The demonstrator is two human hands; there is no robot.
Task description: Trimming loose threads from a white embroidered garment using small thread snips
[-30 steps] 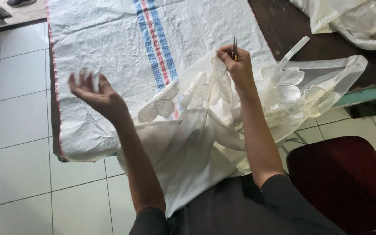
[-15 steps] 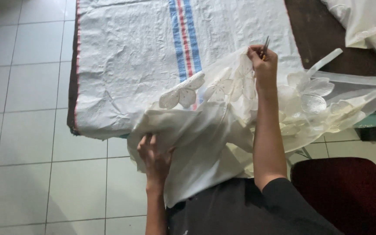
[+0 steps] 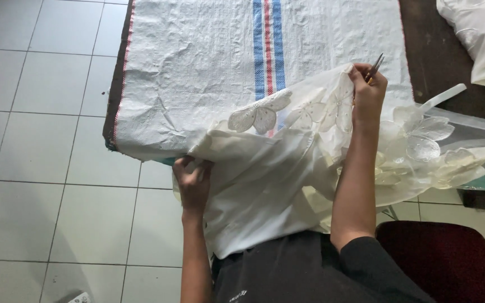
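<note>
Tiled floor, counter (image 3: pixel 422 33) under a woven sack (image 3: pixel 197 67). Left hand (image 3: pixel 193 182) grips the cloth (image 3: pixel 265 168) at 7 o'clock; right hand (image 3: pixel 367 92) pinches scissors (image 3: pixel 375 66) at 1 o'clock, on the cloth.

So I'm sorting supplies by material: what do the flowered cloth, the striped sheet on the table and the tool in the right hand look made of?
The flowered cloth looks like thin cream fabric, sheer at its right edge, with raised embroidered petals. The striped sheet seems woven plastic sacking: a fine grid texture and stiff creases. The tool in the right hand looks like thin, grey metal, though it is too small to be sure.
</note>
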